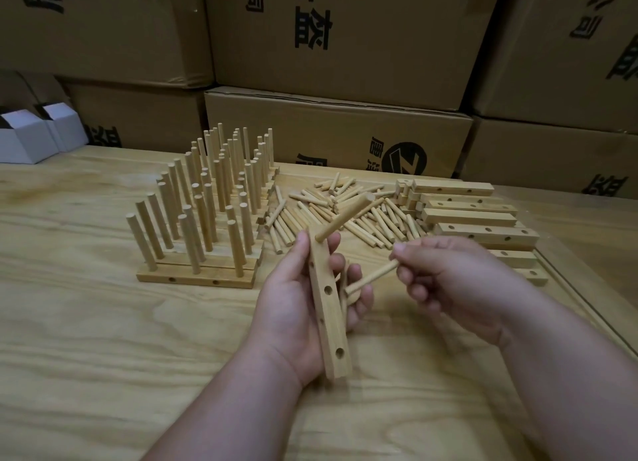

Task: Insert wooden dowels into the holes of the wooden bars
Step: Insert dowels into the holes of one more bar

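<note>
My left hand point(293, 298) grips a wooden bar point(328, 308) held lengthwise above the table, its holed face turned to the right. One dowel point(345, 215) sticks out of the bar's top hole, pointing up and right. Two lower holes on that face are bare. More dowels seem tucked between the bar and my left fingers. My right hand point(445, 274) pinches another dowel point(373, 277) by its right end. The dowel's free tip lies near my left fingertips, just right of the bar's middle hole.
Bars filled with upright dowels point(203, 212) stand at the left. A heap of loose dowels point(345, 208) lies in the middle behind my hands. Bare bars point(476, 219) are stacked at the right. Cardboard boxes point(345, 46) wall the table's far edge, with small white boxes point(31, 136) at far left.
</note>
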`<state>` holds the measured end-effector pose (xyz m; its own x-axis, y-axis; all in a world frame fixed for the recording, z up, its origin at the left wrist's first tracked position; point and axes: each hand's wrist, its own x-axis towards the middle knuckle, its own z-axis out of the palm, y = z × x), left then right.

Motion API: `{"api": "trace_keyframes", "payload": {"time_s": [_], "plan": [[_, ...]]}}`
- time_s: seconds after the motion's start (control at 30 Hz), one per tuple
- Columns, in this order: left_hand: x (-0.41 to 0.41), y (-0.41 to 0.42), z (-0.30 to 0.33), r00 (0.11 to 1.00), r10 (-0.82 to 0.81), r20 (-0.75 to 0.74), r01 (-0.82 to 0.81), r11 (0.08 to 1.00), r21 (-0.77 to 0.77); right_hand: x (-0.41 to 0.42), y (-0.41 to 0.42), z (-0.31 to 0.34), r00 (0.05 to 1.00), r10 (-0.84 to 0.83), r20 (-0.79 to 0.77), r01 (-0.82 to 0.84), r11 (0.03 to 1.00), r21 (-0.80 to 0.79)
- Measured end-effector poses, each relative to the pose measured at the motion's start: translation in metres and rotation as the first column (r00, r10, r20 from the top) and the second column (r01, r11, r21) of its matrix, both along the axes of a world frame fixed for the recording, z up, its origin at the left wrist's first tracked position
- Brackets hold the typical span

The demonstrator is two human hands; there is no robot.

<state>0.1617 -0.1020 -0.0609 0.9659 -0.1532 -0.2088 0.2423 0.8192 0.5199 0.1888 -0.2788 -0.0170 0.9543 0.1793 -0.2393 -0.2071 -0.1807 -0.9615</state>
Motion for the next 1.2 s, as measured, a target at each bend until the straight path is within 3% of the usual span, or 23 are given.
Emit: {"api": "trace_keyframes", "payload": {"time_s": [0.23, 0.63, 0.87, 1.2], "plan": [[0.005, 0.003, -0.003, 0.987, 0.147, -0.071, -0.148, 0.989, -0.005, -0.010, 0.006, 0.017, 0.963, -0.021, 0.267, 0.008, 0.999, 0.049], [0.004, 0.004, -0.001, 0.981, 0.172, -0.092, -0.168, 0.985, 0.048, -0.021, 0.018, 0.018, 0.853, 0.180, 0.490, -0.017, 0.948, -0.319], [0.004, 0.002, -0.002, 0.984, 0.159, -0.080, -0.153, 0.985, 0.083, -0.025, 0.013, 0.029, 0.801, 0.298, 0.519, -0.059, 0.903, -0.426], [0.003, 0.000, -0.001, 0.989, 0.127, -0.069, -0.122, 0.989, 0.081, -0.026, 0.019, 0.023, 0.822, 0.364, 0.438, -0.056, 0.817, -0.573]]}}
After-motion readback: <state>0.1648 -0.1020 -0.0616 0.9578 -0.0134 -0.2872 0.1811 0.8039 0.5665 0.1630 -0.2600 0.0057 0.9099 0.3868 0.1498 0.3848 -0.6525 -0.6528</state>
